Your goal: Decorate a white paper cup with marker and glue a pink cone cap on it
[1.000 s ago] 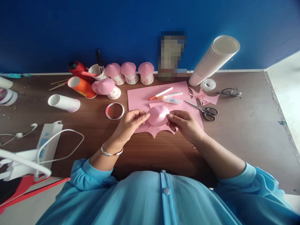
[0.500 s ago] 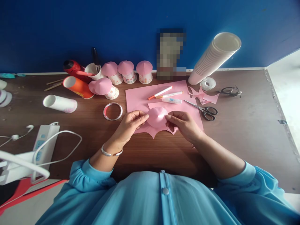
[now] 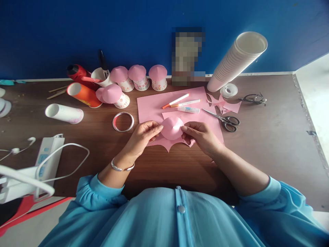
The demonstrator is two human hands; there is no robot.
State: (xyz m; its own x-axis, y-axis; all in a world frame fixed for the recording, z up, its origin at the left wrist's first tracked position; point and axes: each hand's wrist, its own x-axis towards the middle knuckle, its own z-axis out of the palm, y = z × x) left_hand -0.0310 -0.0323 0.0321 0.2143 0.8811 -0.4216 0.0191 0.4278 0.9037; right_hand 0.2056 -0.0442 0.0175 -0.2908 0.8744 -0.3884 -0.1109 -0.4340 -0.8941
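Note:
A shallow pink paper cone (image 3: 172,129) is held above the pink paper sheet (image 3: 149,106). My left hand (image 3: 145,135) pinches the cone's left edge between thumb and fingers. On its right edge, my right hand (image 3: 202,135) does the same. Behind the cone, two markers (image 3: 189,103) and a white tube (image 3: 188,109) lie on the sheet. The scissors (image 3: 226,121) rest at the sheet's right side, beside pink paper scraps (image 3: 224,104). Several cups with pink cone tops, such as this one (image 3: 158,77), stand near the blue wall.
At the back right leans a tall stack of white cups (image 3: 238,61), with a tape roll (image 3: 228,90) and glasses (image 3: 254,99) nearby. To the left are a tape ring (image 3: 123,122), an orange cup (image 3: 83,95), a white cup (image 3: 64,114) and a power strip (image 3: 48,157).
The camera view has shifted slightly. Both hands keep their pinch on the pink cone, which has hardly moved.

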